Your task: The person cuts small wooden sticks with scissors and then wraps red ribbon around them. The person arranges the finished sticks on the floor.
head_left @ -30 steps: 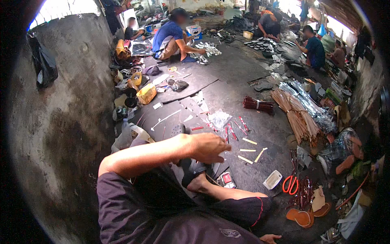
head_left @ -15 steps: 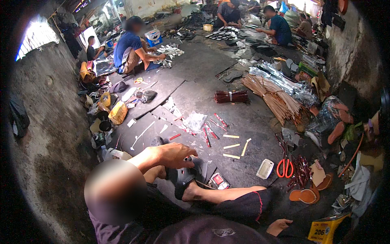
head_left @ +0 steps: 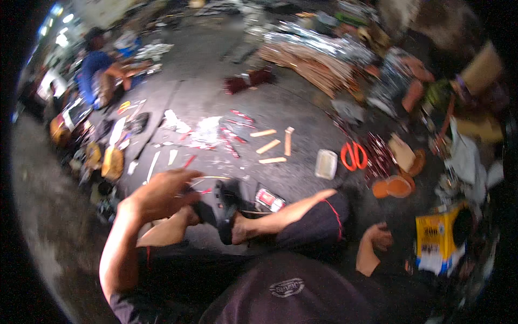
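My left hand (head_left: 164, 191), smeared by motion, is raised above my left shin with its fingers stretched out. Beyond its fingertips are a thin pale strip (head_left: 216, 177) and a small red piece (head_left: 204, 191); whether the hand touches either is unclear. Close by is the dark clog (head_left: 229, 197) on my foot. My right hand (head_left: 379, 237) hangs at my right side, loosely bent, with nothing visible in it. It is nearest to a yellow packet (head_left: 431, 237).
Pale strips (head_left: 268, 146), a white tray (head_left: 326, 163), orange-handled scissors (head_left: 354, 156) and a red-and-white box (head_left: 270, 200) lie ahead. Orange sandals (head_left: 392, 187) lie right. Farther off are a dark red bundle (head_left: 248, 81), brown strips (head_left: 307, 65) and a seated person (head_left: 100, 73).
The view has swung to the right and blurred. My left hand has drawn back from over the clog toward my left. My right hand now shows more fully.
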Action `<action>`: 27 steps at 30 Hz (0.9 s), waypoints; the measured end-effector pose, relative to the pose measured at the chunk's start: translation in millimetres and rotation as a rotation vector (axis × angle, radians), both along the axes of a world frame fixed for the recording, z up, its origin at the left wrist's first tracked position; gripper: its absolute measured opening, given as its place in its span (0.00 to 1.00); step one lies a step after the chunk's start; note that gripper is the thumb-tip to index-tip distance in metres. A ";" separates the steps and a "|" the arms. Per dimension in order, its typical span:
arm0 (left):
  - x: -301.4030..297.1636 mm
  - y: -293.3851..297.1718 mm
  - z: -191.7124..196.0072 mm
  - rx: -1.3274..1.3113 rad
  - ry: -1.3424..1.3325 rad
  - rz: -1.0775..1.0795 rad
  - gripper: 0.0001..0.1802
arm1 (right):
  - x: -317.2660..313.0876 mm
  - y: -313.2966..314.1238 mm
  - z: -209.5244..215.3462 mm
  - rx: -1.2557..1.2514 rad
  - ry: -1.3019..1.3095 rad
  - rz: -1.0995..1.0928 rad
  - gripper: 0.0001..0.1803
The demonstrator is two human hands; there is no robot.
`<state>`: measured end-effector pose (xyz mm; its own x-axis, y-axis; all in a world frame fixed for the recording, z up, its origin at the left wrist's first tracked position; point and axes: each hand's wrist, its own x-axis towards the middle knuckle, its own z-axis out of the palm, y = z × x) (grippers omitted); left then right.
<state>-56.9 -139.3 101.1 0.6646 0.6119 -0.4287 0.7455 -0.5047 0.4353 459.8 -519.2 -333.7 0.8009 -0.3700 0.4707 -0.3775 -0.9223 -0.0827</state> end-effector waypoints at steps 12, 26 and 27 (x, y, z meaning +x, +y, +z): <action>-42.7 70.2 -134.2 -0.176 0.063 0.091 0.22 | -80.7 163.5 107.4 0.955 0.385 0.916 0.21; -36.4 58.1 -125.8 -0.332 0.028 0.111 0.23 | -52.3 252.9 82.4 0.881 0.417 1.323 0.29; -38.1 59.2 -130.7 -0.348 0.028 0.104 0.23 | -53.2 251.8 85.5 0.897 0.431 1.301 0.28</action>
